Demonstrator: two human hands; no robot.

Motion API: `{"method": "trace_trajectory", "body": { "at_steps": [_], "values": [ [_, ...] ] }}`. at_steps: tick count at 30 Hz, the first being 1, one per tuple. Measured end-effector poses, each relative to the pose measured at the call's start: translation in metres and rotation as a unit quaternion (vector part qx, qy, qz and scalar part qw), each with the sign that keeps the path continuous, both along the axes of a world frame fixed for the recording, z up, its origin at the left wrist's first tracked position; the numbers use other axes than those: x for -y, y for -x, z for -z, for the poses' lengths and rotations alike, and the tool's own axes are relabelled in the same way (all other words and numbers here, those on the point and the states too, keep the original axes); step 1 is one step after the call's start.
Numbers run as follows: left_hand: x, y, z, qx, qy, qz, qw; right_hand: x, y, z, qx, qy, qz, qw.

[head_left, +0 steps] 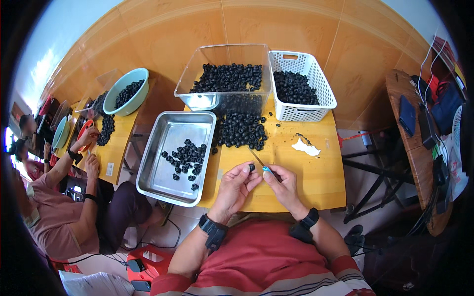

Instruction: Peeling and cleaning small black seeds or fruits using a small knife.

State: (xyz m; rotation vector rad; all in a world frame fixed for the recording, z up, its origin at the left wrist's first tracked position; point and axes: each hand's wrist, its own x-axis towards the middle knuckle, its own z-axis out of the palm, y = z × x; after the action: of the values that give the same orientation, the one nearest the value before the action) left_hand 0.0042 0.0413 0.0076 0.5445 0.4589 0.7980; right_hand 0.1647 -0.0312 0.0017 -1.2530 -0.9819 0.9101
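Note:
My left hand (233, 189) pinches a small round black part (252, 167) between thumb and fingers, above the near part of the yellow wooden table (316, 182). My right hand (286, 190) grips a thin knife (267, 168) with a blue handle, its blade pointing up and left, close by the part. Beyond both hands lies a loose pile of similar black parts (242, 130). To the left, a shallow metal tray (160, 140) holds several more, hanging over the table's edge. At the back stand a clear plastic bin (182, 84) and a white perforated basket (323, 93), both with black parts inside.
A torn white scrap (307, 147) lies on the table's right. At left, another person (64, 212) works at a table with a pale green bowl (140, 91) of black parts. A brown side table (407, 133) with a phone and cables stands right.

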Motion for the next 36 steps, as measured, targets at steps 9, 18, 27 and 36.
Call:
{"method": "trace_trajectory", "body": {
  "at_steps": [9, 18, 27, 36],
  "values": [
    [-0.004, 0.004, 0.004, 0.041, 0.010, -0.006, 0.999, 0.001, -0.002, 0.005, 0.129, -0.055, 0.010, 0.990],
    [-0.002, 0.006, 0.007, 0.068, 0.035, -0.003, 0.997, 0.004, -0.006, 0.002, 0.187, -0.105, 0.010, 0.977],
    [-0.002, 0.008, 0.009, 0.069, 0.024, 0.002, 0.997, 0.004, -0.008, -0.001, 0.201, -0.116, 0.003, 0.973],
    [0.001, 0.013, 0.008, 0.062, 0.023, 0.010, 0.998, 0.005, -0.005, -0.003, 0.209, -0.124, 0.012, 0.970]
  ]
}}
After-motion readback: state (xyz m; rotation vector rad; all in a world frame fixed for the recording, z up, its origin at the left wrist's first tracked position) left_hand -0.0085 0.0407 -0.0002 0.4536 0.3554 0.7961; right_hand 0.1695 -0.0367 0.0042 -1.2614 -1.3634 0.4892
